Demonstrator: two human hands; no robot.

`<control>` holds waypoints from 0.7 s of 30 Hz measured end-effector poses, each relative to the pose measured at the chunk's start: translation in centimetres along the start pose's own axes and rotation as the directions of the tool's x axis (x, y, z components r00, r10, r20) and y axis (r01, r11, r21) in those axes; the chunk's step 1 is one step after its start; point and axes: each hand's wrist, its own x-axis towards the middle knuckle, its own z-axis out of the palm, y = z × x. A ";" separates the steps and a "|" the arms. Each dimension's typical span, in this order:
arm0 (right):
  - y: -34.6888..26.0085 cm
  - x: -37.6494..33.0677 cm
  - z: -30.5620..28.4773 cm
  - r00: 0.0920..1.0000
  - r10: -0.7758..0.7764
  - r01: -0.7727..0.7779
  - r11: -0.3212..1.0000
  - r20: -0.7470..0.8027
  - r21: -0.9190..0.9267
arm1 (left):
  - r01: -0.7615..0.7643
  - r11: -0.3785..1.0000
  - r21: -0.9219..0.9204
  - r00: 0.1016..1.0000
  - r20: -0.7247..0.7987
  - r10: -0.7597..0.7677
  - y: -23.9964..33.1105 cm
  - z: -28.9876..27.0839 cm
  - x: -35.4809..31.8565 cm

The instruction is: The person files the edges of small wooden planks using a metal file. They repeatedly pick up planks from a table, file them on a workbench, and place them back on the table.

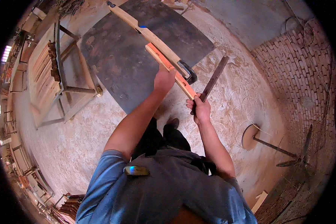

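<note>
My left hand (164, 79) is closed around a short wooden strip (158, 55) with an orange-tinted face and slots cut into it. The strip runs slantwise toward my right hand (201, 109), which meets its near end. In the closed right hand is a dark, straight flat bar (215, 78), pointing up and to the right. Whether my right fingers also grip the strip is hard to see. Just beyond the strip lies a longer pale wooden bar (156, 40), with a black curved piece (189, 71) at its near end and a blue mark midway.
A dark flat sheet (115, 56) spreads out ahead of me. To the left stands a frame rack (65, 89) with wooden strips (45, 71) on it. On the right are a pedestal fan (297, 160) with a round base and a brick wall (291, 71). Dust covers the floor.
</note>
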 end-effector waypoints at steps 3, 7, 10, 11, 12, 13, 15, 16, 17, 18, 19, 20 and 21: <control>-1.1 1.1 0.9 0.999 0.015 -0.014 0.999 0.028 -0.033 | 0.063 0.990 0.123 0.997 -0.047 -0.058 -0.1 0.7 1.5; -1.2 2.2 1.0 0.999 -0.052 0.051 0.994 0.000 -0.092 | 0.037 0.969 0.243 0.993 -0.121 -0.008 -0.6 1.3 3.7; -3.0 -0.2 -2.5 0.992 -0.073 0.108 0.918 0.104 -0.383 | 0.062 0.960 0.271 0.990 -0.138 -0.025 -1.9 0.7 4.3; -4.3 -2.0 -4.2 0.985 -0.075 0.150 0.821 0.157 -0.551 | 0.045 0.966 0.255 0.989 -0.145 -0.008 -1.8 0.4 4.0; -4.9 -3.6 -6.0 0.976 -0.066 0.193 0.697 0.206 -0.691 | 0.022 0.970 0.242 0.989 -0.148 0.014 -1.7 0.3 3.9; -4.5 -5.2 -8.0 0.966 -0.146 0.258 0.618 0.214 -0.743 | 0.029 0.970 0.240 0.989 -0.149 0.007 -1.7 0.4 4.0; -5.5 -9.2 -9.9 0.946 -0.175 0.325 0.561 0.274 -0.762 | 0.050 0.970 0.239 0.987 -0.163 -0.011 -2.0 0.4 4.5; -6.1 -10.5 -10.4 0.931 -0.188 0.363 0.532 0.312 -0.765 | 0.091 0.968 0.235 0.984 -0.173 -0.051 -2.2 0.5 4.5; -6.5 -11.3 -11.0 0.950 -0.127 0.310 0.520 0.286 -0.796 | 0.123 0.964 0.235 0.980 -0.179 -0.081 -1.7 0.7 4.7; -6.9 -11.8 -11.6 0.963 -0.065 0.257 0.504 0.261 -0.825 | 0.157 0.960 0.234 0.976 -0.188 -0.113 -1.3 0.9 4.7; -7.3 -12.1 -11.9 0.972 -0.001 0.207 0.482 0.235 -0.851 | 0.164 0.969 0.183 0.977 -0.169 -0.133 -0.9 1.1 4.4; -7.5 -12.1 -11.9 0.974 0.004 0.199 0.465 0.227 -0.863 | 0.155 0.969 0.193 0.981 -0.149 -0.127 -0.6 1.1 4.2; -7.7 -12.1 -11.8 0.976 0.011 0.191 0.446 0.219 -0.874 | 0.148 0.968 0.203 0.984 -0.130 -0.123 -0.4 1.0 4.1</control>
